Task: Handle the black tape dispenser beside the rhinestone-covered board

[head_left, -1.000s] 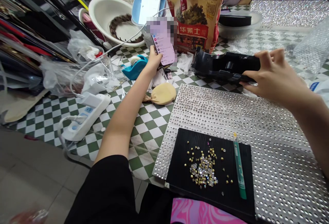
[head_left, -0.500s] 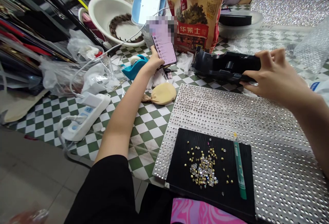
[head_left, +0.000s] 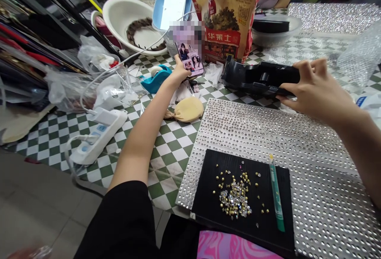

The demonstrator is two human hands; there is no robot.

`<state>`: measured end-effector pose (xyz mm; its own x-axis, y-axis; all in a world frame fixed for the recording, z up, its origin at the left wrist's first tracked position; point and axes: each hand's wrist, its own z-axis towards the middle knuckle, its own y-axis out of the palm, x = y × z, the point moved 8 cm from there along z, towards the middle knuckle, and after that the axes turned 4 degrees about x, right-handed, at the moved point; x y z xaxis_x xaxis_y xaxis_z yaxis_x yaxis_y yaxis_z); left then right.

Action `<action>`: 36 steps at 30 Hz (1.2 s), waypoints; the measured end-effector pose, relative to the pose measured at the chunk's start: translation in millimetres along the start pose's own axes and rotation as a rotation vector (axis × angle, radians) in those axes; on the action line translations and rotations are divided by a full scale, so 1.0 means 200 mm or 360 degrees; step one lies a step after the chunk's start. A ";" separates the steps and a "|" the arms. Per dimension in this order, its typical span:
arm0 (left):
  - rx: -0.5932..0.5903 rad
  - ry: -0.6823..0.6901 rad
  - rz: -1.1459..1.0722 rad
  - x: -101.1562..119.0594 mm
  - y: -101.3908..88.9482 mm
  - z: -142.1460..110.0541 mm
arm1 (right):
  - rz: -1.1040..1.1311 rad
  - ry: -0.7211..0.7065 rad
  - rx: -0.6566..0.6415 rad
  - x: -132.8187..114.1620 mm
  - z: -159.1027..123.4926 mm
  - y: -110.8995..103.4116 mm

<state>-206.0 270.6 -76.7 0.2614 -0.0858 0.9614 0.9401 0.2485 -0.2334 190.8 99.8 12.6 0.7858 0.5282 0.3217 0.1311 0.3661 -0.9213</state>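
Head view — hands well apart: left hand (head_left: 178,71) grips a smartphone (head_left: 189,58), right hand (head_left: 318,88) a black plastic holder (head_left: 256,77).

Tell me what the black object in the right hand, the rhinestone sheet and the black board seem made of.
The black object looks like molded plastic, smooth with a soft sheen. The rhinestone sheet seems faceted glass or acrylic stones in rows on a silvery backing, given the sparkle. The black board looks matte with faint grain, possibly painted wood.
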 end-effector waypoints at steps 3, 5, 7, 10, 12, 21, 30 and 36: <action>0.0028 -0.0042 -0.0034 -0.01 0.00 0.00 | -0.0002 -0.0009 0.0041 0.00 0.00 0.00; 0.0033 -0.0067 -0.0060 0.00 0.00 0.00 | -0.0018 -0.0015 0.0055 0.00 0.00 -0.01; 0.0046 -0.0095 -0.0102 0.01 0.00 -0.01 | -0.0027 -0.0019 0.0054 -0.01 0.00 -0.02; 0.0097 -0.0139 -0.0182 0.02 0.00 -0.03 | -0.0037 -0.0009 0.0048 -0.02 0.00 -0.04; 0.0120 -0.0153 -0.0212 0.03 0.00 -0.04 | -0.0057 -0.0015 0.0046 -0.04 0.00 -0.05; 0.0176 -0.0215 -0.0290 0.02 -0.01 -0.02 | -0.0024 0.0024 0.0047 -0.04 0.01 -0.03; 0.0219 -0.0195 -0.0256 0.01 -0.02 0.00 | -0.0015 0.0051 0.0051 -0.03 0.01 -0.03; 0.0199 -0.0207 -0.0258 0.03 -0.02 -0.03 | 0.0045 0.0081 0.0052 -0.03 0.01 -0.03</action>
<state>-206.1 264.3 -70.5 0.0712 -0.0115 0.9974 0.9310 0.3595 -0.0623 184.3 96.4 17.8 0.8186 0.4995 0.2834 0.0891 0.3770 -0.9219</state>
